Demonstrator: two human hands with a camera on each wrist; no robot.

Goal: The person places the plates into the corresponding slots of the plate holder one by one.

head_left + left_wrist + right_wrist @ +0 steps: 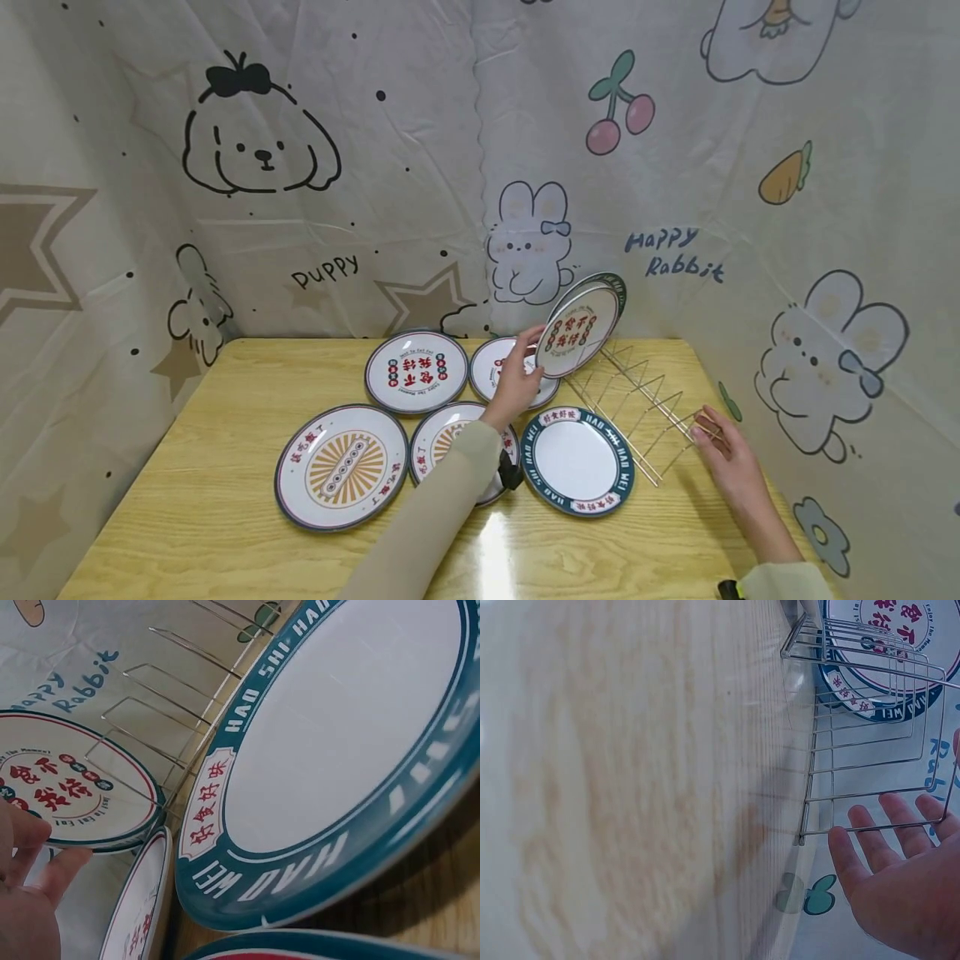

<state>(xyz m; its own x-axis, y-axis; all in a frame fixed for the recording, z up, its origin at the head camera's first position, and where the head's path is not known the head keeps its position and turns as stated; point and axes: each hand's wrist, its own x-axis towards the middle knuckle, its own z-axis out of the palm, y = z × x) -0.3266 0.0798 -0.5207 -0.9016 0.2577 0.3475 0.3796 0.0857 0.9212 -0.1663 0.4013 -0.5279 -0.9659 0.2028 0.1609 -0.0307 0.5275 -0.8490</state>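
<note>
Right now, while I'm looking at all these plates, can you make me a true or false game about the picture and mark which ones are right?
1. The left hand grips a plate with red writing. True.
2. The right hand holds a plate too. False: it holds the end of the wire rack.
3. Five plates lie on the table. True.
4. The green-rimmed plate lying on the table has a sunburst in its middle. False: its middle is plain white.
5. The cloth behind the table has a dog drawn on it. True.
6. All the plates look the same. False: their patterns differ.
</note>
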